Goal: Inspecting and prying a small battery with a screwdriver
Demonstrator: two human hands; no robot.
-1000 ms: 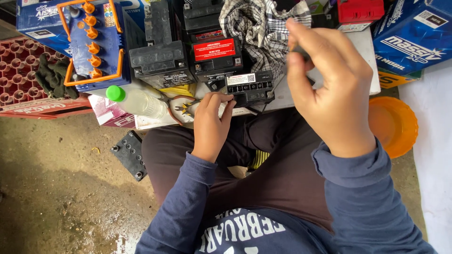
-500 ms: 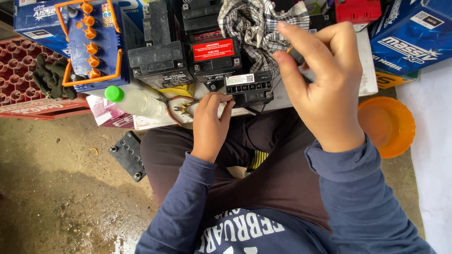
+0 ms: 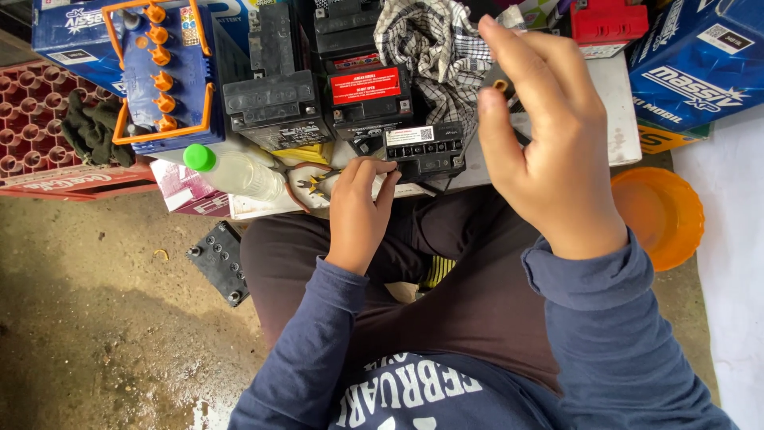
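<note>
My right hand point(image 3: 549, 151) is raised over my lap in front of the low white table point(image 3: 617, 119). Its thumb and fingers pinch a small dark part with an orange spot point(image 3: 501, 84), mostly hidden by the fingers. My left hand point(image 3: 358, 203) rests on the table's front edge, holding nothing. Its fingertips touch the lower left corner of a small black battery point(image 3: 426, 150). Pliers with red and yellow handles point(image 3: 314, 181) lie just left of that hand.
On the table stand a blue battery with orange caps point(image 3: 163, 76), two black batteries point(image 3: 274, 107) point(image 3: 362, 87), a checked cloth point(image 3: 434, 48) and a green-capped bottle point(image 3: 235, 171). An orange bowl point(image 3: 656, 215) sits right, a red crate point(image 3: 40, 135) left, a black plate point(image 3: 219, 263) on the ground.
My right hand has drifted left and upward with the small part pinched in it. My left hand has stayed at the table edge by the small battery.
</note>
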